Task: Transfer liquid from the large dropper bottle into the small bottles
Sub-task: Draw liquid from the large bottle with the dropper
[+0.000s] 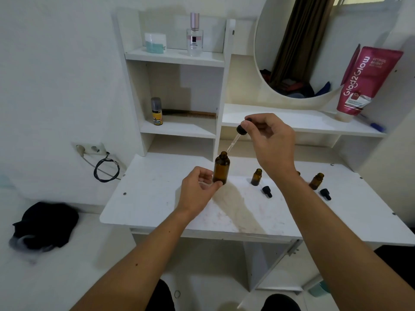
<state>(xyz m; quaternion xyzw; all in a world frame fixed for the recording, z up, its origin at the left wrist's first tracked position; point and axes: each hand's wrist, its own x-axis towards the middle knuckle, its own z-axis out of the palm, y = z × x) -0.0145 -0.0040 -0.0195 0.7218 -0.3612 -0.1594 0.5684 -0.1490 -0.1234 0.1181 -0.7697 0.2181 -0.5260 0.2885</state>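
The large amber dropper bottle stands uncapped on the white table, and my left hand grips it near its base. My right hand pinches the black bulb of the dropper, whose glass tip hangs tilted just above and to the right of the bottle's mouth. To the right stand two small amber bottles, one beside my right wrist and another farther right, both uncapped. A third small bottle is mostly hidden behind my right wrist. Two black small caps lie on the table.
A white shelf unit behind the table holds a perfume bottle, a jar, a small spray can and a comb. A round mirror and a pink tube stand at the right. Dark cloth lies at the left.
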